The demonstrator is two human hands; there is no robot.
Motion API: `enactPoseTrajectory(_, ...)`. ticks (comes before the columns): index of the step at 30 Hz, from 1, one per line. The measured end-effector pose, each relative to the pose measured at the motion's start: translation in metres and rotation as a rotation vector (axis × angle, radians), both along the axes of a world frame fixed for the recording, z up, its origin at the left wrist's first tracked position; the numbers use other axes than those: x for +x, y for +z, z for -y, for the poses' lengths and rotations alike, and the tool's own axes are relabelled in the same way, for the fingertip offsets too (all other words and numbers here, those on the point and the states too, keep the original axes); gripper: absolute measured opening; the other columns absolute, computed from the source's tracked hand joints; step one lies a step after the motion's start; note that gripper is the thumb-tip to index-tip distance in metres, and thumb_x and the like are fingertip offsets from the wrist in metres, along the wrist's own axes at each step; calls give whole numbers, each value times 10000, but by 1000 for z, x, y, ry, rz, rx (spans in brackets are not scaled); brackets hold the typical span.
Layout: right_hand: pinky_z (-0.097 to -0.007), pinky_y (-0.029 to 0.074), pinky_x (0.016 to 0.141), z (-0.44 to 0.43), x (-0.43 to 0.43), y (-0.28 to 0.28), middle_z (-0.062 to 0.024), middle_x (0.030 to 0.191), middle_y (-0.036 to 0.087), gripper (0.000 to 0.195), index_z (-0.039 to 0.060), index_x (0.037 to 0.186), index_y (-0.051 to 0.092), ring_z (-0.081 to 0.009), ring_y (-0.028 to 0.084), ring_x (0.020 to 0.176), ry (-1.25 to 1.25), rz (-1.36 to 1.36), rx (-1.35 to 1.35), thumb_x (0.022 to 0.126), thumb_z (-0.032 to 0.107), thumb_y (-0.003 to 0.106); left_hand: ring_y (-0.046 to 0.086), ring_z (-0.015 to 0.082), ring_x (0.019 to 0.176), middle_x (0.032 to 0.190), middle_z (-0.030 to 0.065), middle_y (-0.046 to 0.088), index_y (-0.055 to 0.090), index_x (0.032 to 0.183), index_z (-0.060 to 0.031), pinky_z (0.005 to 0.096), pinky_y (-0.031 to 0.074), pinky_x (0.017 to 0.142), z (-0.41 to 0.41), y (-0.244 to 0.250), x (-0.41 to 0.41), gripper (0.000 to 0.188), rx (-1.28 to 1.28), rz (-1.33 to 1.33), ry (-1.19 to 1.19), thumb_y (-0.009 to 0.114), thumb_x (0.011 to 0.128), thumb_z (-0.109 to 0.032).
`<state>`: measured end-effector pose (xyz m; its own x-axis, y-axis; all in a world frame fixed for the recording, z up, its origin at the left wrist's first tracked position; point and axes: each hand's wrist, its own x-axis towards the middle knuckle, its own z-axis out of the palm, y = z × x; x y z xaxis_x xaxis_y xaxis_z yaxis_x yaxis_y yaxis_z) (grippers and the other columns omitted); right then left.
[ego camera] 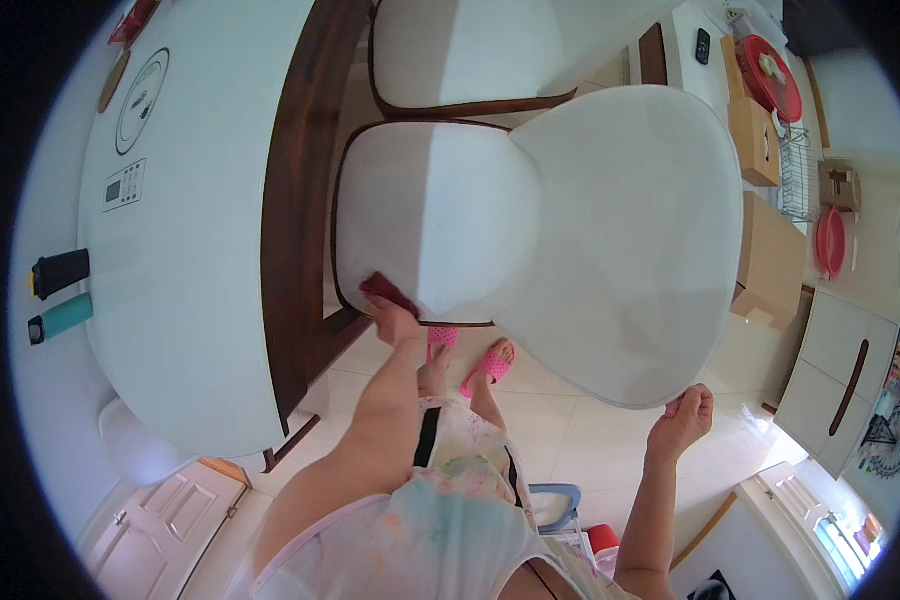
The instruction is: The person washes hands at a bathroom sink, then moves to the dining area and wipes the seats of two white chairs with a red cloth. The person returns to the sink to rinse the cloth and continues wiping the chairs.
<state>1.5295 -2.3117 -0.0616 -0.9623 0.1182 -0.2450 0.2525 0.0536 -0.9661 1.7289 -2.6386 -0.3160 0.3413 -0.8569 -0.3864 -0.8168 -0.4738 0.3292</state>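
My left hand (396,322) presses a folded dark red cloth (390,292) onto the near front corner of a white padded chair seat (465,225). The seat has a dark wooden frame, and part of it lies in shadow. My right hand (682,421) has its fingers curled at the near edge of the same chair's wide white backrest (630,240). Its fingertips are partly hidden by that edge.
A white-topped table (195,262) with a dark wooden edge stands at the left, bearing a black bottle (61,274) and a teal bottle (67,316). A second white chair (465,52) adjoins the first. Cardboard boxes (769,259) and a red tray (771,79) are at the right.
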Motion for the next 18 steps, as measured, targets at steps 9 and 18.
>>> enactPoseTrajectory(9, -291, 499, 633, -70, 25, -1, -25, 674, 512, 84, 42, 846, 511, -54, 364, 478, -56, 48, 51, 909, 76, 468, 606, 240, 760, 1029, 124, 501, 209, 1418, -79, 362, 540, 593, -116, -31, -45, 604, -171, 230, -1156, 451, 865, -91)
enactPoseTrajectory(18, -317, 519, 629, -134, 75, -7, -33, 656, 477, 120, 23, 782, 502, -70, 364, 490, -264, 123, 76, 877, 86, 462, 587, 319, 922, 1149, 206, 500, 448, 1147, -30, 403, 513, 780, -29, -46, 104, 311, -84, 407, -810, 479, 861, -145)
